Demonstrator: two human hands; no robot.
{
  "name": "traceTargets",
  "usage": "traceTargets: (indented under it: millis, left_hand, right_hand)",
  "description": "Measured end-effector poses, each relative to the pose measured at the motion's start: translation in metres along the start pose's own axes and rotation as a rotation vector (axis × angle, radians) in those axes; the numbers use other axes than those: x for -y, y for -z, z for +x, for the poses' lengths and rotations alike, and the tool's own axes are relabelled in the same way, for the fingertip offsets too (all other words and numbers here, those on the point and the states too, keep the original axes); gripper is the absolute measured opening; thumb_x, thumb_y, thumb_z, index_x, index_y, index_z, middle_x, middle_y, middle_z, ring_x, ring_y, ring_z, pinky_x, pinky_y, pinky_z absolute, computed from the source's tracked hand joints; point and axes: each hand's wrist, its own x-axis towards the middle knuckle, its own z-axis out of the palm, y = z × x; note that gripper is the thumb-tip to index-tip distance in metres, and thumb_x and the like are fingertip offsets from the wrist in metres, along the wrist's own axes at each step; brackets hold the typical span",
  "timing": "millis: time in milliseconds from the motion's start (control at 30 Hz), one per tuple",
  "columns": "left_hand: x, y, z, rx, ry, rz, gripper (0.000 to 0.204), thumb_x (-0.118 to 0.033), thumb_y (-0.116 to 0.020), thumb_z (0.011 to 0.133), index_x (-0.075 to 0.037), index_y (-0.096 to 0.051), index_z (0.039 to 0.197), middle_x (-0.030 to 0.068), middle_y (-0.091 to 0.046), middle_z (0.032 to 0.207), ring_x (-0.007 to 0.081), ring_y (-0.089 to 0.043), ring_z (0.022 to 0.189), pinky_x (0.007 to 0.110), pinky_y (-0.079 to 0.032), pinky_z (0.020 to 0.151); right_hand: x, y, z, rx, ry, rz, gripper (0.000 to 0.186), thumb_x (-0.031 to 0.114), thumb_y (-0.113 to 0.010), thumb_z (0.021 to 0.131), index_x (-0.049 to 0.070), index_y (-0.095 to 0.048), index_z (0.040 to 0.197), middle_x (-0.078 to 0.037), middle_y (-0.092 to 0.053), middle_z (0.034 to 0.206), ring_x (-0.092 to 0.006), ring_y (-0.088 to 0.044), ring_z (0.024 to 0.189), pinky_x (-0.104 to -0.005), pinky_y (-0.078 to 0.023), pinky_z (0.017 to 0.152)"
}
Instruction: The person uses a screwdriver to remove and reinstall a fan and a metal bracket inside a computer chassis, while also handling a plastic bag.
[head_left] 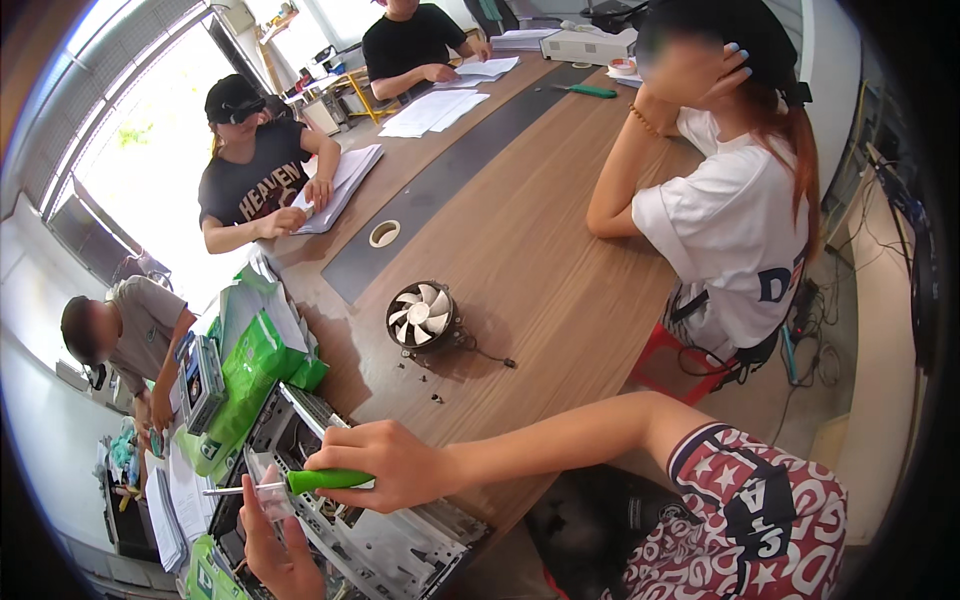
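Note:
My right hand [390, 462] is wrapped round the green handle of a screwdriver [325, 480]. The metal shaft points left, across the fingers of my left hand [282, 555]. Those fingers are stretched up and apart, close to the shaft, and I see nothing gripped in them. Both hands are above an opened computer case [385, 545] with a silvery metal frame, its inside partly hidden by my hands. Beyond my right hand, a round cooling fan [420, 315] with pale blades lies on the table, its cable trailing right. Several small screws [436, 399] lie nearer me.
Green plastic packs [262, 355] and a boxy metal drive [202, 383] are piled left of the case. A tape roll [384, 234] lies on the wooden table [540, 250]. People sit around it with papers [435, 112]; one in white leans on the right edge. A red stool [680, 365] stands there.

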Motion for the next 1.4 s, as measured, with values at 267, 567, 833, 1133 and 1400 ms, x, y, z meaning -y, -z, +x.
traceTargets:
  millis: [267, 567, 833, 1133, 1400]
  left_hand:
    - [-0.003, -0.005, 0.002, -0.107, 0.2, -0.236, 0.042, -0.012, -0.054, 0.101, 0.004, -0.048, 0.138, 0.0089, -0.063, 0.115, 0.0106, -0.056, 0.087, 0.023, -0.046, 0.074]
    - [-0.009, 0.018, 0.009, -0.288, 0.217, 0.252, 0.043, -0.008, -0.051, 0.096, -0.002, -0.052, 0.138, 0.0172, -0.066, 0.116, 0.0241, -0.066, 0.089, 0.036, -0.051, 0.075]
    - [0.039, 0.001, 0.014, -0.213, -0.112, 0.266, 0.052, 0.002, -0.051, 0.095, -0.009, -0.045, 0.146, 0.0115, -0.057, 0.096, 0.0178, -0.048, 0.078, 0.029, -0.038, 0.064]
    - [0.031, 0.005, 0.013, -0.226, -0.075, 0.241, 0.053, 0.004, -0.049, 0.094, -0.007, -0.045, 0.145, 0.0135, -0.061, 0.104, 0.0212, -0.053, 0.082, 0.03, -0.042, 0.071]
    - [0.022, 0.001, 0.012, -0.172, 0.004, 0.224, 0.053, 0.006, -0.05, 0.092, -0.005, -0.046, 0.144, 0.0143, -0.06, 0.098, 0.0239, -0.053, 0.081, 0.031, -0.044, 0.075]
  right_hand:
    - [-0.004, 0.021, 0.009, 0.17, -0.016, 0.06, 0.039, 0.037, -0.071, 0.085, 0.006, -0.061, 0.109, -0.01, -0.062, 0.095, -0.0323, -0.064, 0.079, -0.0394, -0.052, 0.07]
    - [-0.001, 0.31, -0.008, -0.145, -0.178, -1.477, 0.051, 0.033, -0.072, 0.08, 0.007, -0.055, 0.12, -0.015, -0.054, 0.11, -0.0339, -0.056, 0.097, -0.0459, -0.046, 0.084]
    - [0.006, 0.339, -0.032, 0.378, -0.635, -2.054, 0.056, 0.044, -0.073, 0.079, 0.002, -0.058, 0.112, -0.012, -0.059, 0.108, -0.0284, -0.053, 0.107, -0.0378, -0.033, 0.102]
    - [0.055, 0.332, -0.065, 0.306, -0.239, -1.824, 0.054, 0.038, -0.074, 0.077, -0.002, -0.058, 0.109, -0.017, -0.056, 0.114, -0.033, -0.049, 0.115, -0.0444, -0.035, 0.105]
    - [0.01, 0.333, -0.011, 0.39, -1.053, -1.733, 0.063, 0.061, -0.055, 0.087, 0.0, -0.067, 0.097, -0.015, -0.067, 0.095, -0.0315, -0.06, 0.098, -0.0402, -0.038, 0.098]
